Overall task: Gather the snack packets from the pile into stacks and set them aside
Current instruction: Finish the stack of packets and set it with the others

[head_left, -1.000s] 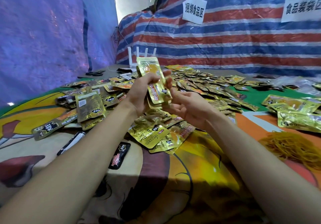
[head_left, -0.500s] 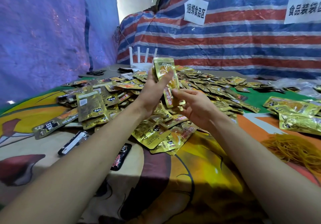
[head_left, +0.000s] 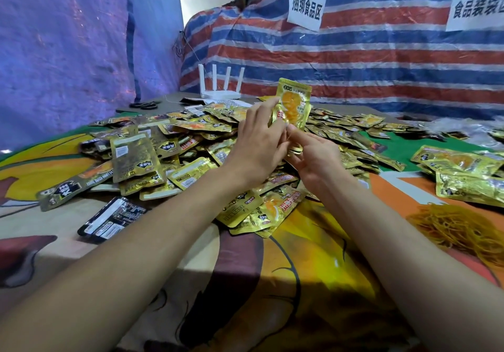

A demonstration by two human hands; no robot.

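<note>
Cloth (head_left: 300, 283) printed with a bright cartoon covers the table in front of the pile (head_left: 191, 138). Just above the pile's near edge I hold a thin stack (head_left: 294, 103) of gold foil snack packets upright. My left hand (head_left: 259, 147) wraps curled fingers (head_left: 268, 111) round the stack's left side, and my right hand (head_left: 319, 158) pinches its lower end from beneath.

I'd tap the edges flush before adding more, since the foil looks slick and the flat pouches could fan out or slip.

The pile is a loose sprawl of crinkled, glossy, rectangular pouches, with a black packet (head_left: 114, 215) at its left front. Right of the pile lie a tangle of thin yellow rubber bands (head_left: 463, 229) and some set-aside packets (head_left: 463, 171). Beyond the pile a white router (head_left: 221, 85) stands against a striped woven tarp (head_left: 354, 51).
</note>
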